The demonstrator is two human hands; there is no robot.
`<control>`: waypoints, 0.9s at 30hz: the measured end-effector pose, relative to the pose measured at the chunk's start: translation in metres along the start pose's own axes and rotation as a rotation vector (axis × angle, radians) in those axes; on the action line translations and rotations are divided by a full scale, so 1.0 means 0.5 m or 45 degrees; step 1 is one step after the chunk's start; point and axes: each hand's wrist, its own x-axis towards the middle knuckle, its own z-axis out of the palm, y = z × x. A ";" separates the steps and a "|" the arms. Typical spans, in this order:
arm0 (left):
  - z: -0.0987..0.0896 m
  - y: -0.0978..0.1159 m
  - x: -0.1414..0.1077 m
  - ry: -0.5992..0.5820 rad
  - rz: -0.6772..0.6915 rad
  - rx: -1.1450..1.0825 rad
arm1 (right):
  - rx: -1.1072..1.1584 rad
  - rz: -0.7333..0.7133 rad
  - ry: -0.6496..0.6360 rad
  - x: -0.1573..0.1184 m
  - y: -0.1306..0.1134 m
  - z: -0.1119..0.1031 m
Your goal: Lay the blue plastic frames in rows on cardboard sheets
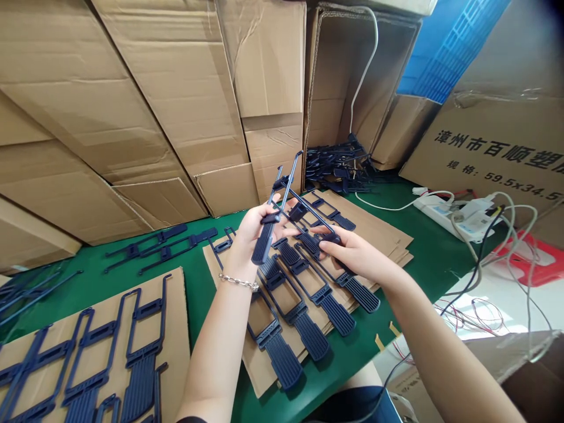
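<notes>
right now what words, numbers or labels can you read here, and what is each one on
"漳州市百顺塑", cut off at the right edge of the picture: on the cardboard box.
"规格: 59.5x34.5", also cut off there: same box.
Small print on the white power strip: too small to read.
Print on the lower box, bottom right: too blurred to read.

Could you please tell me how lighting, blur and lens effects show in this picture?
Head view: bright light nearly bleaches parts of the white surface at right; head view: the heap of dark parts merges into a dark tangle; head view: the top right corner blackens, perhaps from the lens; head view: the left hand, right hand and held dark part look reasonably sharp.
</notes>
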 end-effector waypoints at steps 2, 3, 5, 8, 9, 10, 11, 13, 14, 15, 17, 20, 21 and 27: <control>0.002 0.003 -0.005 -0.030 -0.030 0.015 | -0.402 -0.172 0.116 -0.006 -0.003 -0.025; 0.003 0.004 -0.008 -0.029 -0.036 0.039 | -0.601 -0.248 0.173 -0.010 -0.003 -0.037; 0.004 0.007 -0.012 -0.030 -0.043 0.105 | -0.959 -0.307 0.280 -0.016 0.003 -0.063; 0.001 0.009 -0.017 -0.121 -0.076 0.234 | -1.309 -0.289 0.397 -0.025 0.029 -0.101; -0.001 0.010 -0.020 -0.157 -0.086 0.279 | -1.360 -0.294 0.401 -0.028 0.042 -0.113; -0.004 0.010 -0.023 -0.192 -0.100 0.328 | -1.383 -0.302 0.392 -0.032 0.055 -0.123; -0.006 0.010 -0.026 -0.222 -0.107 0.379 | -1.388 -0.307 0.375 -0.035 0.067 -0.130; -0.010 0.010 -0.033 -0.271 -0.113 0.474 | -1.392 -0.300 0.339 -0.043 0.087 -0.136; -0.011 0.011 -0.036 -0.289 -0.115 0.512 | -1.403 -0.291 0.331 -0.046 0.093 -0.135; -0.011 0.012 -0.039 -0.302 -0.115 0.537 | -1.420 -0.281 0.333 -0.049 0.096 -0.132; -0.010 0.017 -0.044 -0.284 -0.107 0.546 | -1.451 -0.272 0.368 -0.051 0.097 -0.120; -0.010 0.029 -0.049 -0.184 -0.068 0.523 | -1.439 -0.257 0.486 -0.051 0.093 -0.103; -0.011 0.033 -0.050 -0.152 -0.038 0.519 | -1.410 -0.235 0.528 -0.050 0.094 -0.100; -0.030 0.062 -0.064 -0.052 0.203 0.370 | -0.932 -0.100 0.706 -0.057 0.125 -0.115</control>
